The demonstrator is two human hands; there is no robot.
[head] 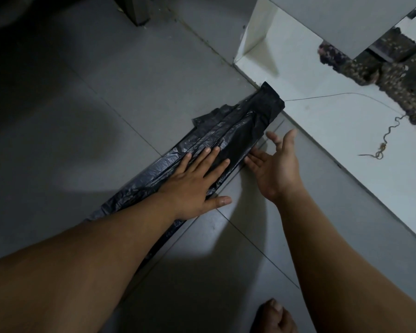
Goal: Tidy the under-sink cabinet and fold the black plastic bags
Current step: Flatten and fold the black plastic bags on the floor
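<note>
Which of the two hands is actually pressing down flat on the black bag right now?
The left hand: its palm and straight fingers lie flat on the black plastic bag. The right hand is beside the bag, palm turned up, fingers at its edge.

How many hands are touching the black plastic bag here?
1 clearly: the left hand presses flat on the folded black plastic bag. The right hand is open at its edge; contact unclear.

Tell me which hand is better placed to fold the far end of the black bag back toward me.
Probably the right hand. It is open and free, its fingers at the edge of the black bag. The left hand lies flat on the bag, pinning it to the floor.
</note>
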